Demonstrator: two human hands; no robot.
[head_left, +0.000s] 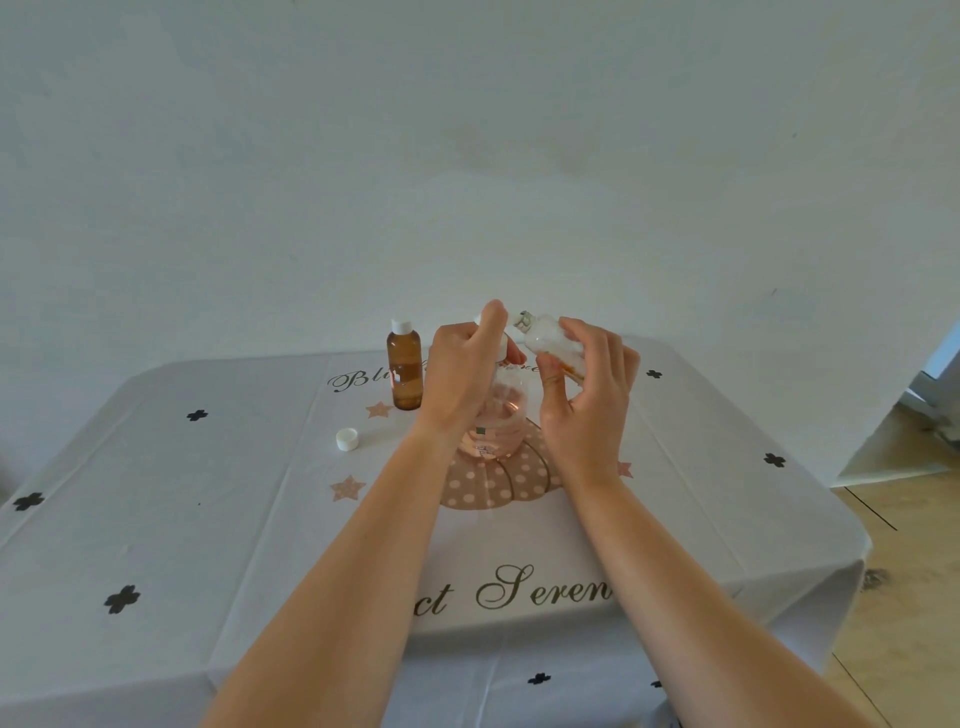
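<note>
A: L hand (465, 379), status?
B: Fingers (492, 317) curled round the top of the big clear bottle (498, 421), gripping it at the neck. Index tip sticks up above the rest. A bit of white shows under the palm, can't tell if it's a cap or a pump.
A: Where's that bottle?
B: Upright on the bench (182, 519), approx centre, standing on the pink dotted print of the tablecloth (249, 457). Pinkish liquid in the lower part.
A: R hand (587, 410)?
B: Pinching a small clear vial (548, 338) btw thumb and fingers (615, 358), up in the air, just right of the big clear bottle's top. Vial is tilted, silver neck pointing up-left twd the L hand's index tip. It's near, but can't tell if they touch. Whitish inside, an orange bit down by the thumb.
A: Other stuff?
B: Amber bottle (404, 374) w/ white cap, upright, just left of the L hand and apart from the big clear bottle. Loose white cap (347, 439) lying on the cloth front-left of the amber bottle, well apart from both hands.
A: Bkgd?
B: Cloth is white w/ black clover marks, pink stars, script lettering partly covered by the forearms. Plain white wall (467, 156) behind the bench, wood floor (909, 597) at right.
</note>
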